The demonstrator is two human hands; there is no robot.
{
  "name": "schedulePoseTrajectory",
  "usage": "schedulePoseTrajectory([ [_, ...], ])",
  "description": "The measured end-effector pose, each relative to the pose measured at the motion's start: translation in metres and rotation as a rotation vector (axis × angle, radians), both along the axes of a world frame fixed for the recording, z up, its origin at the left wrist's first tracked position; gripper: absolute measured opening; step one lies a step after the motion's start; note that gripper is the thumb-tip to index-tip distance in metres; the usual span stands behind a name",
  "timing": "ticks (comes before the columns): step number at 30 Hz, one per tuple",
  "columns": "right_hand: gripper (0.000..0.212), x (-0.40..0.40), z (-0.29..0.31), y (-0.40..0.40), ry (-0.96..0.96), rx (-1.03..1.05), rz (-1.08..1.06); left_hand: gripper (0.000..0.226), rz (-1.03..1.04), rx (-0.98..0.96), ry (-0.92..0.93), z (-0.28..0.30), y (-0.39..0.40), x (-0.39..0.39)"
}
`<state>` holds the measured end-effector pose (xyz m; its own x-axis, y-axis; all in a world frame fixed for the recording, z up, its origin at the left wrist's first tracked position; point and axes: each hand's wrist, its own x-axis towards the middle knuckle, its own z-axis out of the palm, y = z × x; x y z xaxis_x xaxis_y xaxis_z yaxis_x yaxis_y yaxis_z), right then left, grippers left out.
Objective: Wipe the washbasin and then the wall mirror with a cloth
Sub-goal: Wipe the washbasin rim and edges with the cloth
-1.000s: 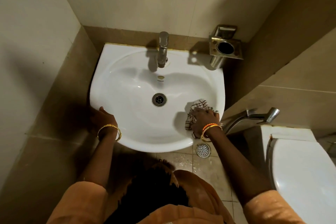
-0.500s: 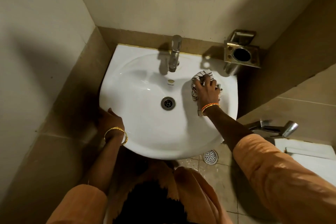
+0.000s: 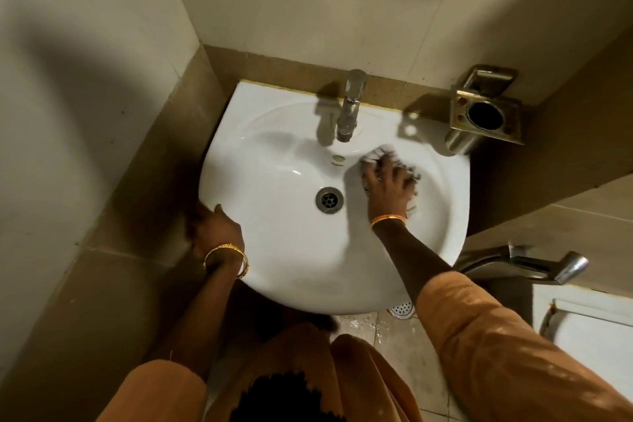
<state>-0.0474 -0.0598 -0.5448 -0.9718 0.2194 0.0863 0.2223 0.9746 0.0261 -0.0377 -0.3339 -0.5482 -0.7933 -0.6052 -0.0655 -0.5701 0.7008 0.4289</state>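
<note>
A white washbasin [image 3: 294, 260] is fixed to the back wall, with a metal tap [image 3: 351, 106] at its rear and a drain [image 3: 329, 199] in the bowl. My right hand [image 3: 388, 187] presses a checked cloth [image 3: 382, 152] against the inner right side of the bowl, just right of the tap, fingers spread over the bunched cloth. My left hand [image 3: 212, 226] grips the basin's left rim, thumb on top. No mirror is in view.
A metal holder [image 3: 486, 113] is mounted on the wall at the basin's right rear. A metal spray handle [image 3: 534, 264] juts out below the basin's right side, beside a white toilet [image 3: 592, 336]. A floor drain [image 3: 400, 308] lies under the basin. Walls close in left and right.
My right hand moved the cloth from the bowl's front right up to the rear right beside the tap, then slightly left. My left hand stayed on the rim.
</note>
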Motion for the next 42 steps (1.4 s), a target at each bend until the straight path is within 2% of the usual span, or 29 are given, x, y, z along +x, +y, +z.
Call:
schedulePoseTrajectory([
  [2,0.078,0.016,-0.002,0.016,-0.011,-0.071,-0.183,0.049,-0.007,0.031,0.002,0.001,0.0,0.0],
  [5,0.072,0.023,-0.004,0.016,-0.02,-0.104,-0.338,0.051,-0.018,0.096,0.024,-0.001,-0.003,0.002],
  [8,0.078,0.014,-0.009,0.005,-0.037,-0.184,-0.365,0.051,-0.055,0.147,0.06,0.006,-0.01,0.004],
  [10,0.073,0.004,-0.018,-0.007,-0.035,-0.268,-0.32,0.047,-0.112,0.207,0.056,0.016,-0.022,-0.003],
  [12,0.067,-0.009,-0.027,-0.023,0.051,-0.41,-0.322,0.044,-0.15,0.313,0.005,0.024,-0.038,-0.012],
  [14,0.062,-0.02,-0.034,-0.044,0.208,-0.582,-0.301,0.052,-0.203,0.399,-0.057,0.038,-0.05,-0.023],
  [17,0.057,-0.032,-0.042,-0.081,0.373,-0.749,-0.234,0.059,-0.384,0.427,-0.074,0.047,-0.061,-0.052],
  [19,0.061,-0.043,-0.042,-0.105,0.423,-0.858,-0.271,0.061,-0.487,0.463,-0.121,0.047,-0.067,-0.074],
  [24,0.062,-0.075,-0.028,-0.153,0.562,-0.989,-0.531,0.074,-0.402,0.645,-0.241,0.052,-0.07,-0.096],
  [28,0.064,-0.088,-0.017,-0.179,0.654,-1.057,-0.518,0.073,-0.394,0.625,-0.205,0.054,-0.069,-0.098],
  [32,0.073,-0.104,0.007,-0.221,0.52,-1.193,-0.433,0.073,-0.406,0.601,-0.195,0.052,-0.072,-0.099],
  [34,0.069,-0.105,0.018,-0.235,0.443,-1.315,-0.392,0.073,-0.403,0.608,-0.195,0.053,-0.073,-0.098],
  [37,0.059,-0.097,0.017,-0.233,0.207,-1.491,-0.256,0.073,-0.409,0.658,-0.195,0.057,-0.074,-0.098],
  [39,0.053,-0.088,0.01,-0.228,0.069,-1.478,-0.166,0.073,-0.411,0.694,-0.195,0.059,-0.075,-0.098],
  [42,0.047,-0.065,-0.005,-0.23,-0.042,-1.386,-0.129,0.074,-0.397,0.729,-0.244,0.063,-0.076,-0.097],
])
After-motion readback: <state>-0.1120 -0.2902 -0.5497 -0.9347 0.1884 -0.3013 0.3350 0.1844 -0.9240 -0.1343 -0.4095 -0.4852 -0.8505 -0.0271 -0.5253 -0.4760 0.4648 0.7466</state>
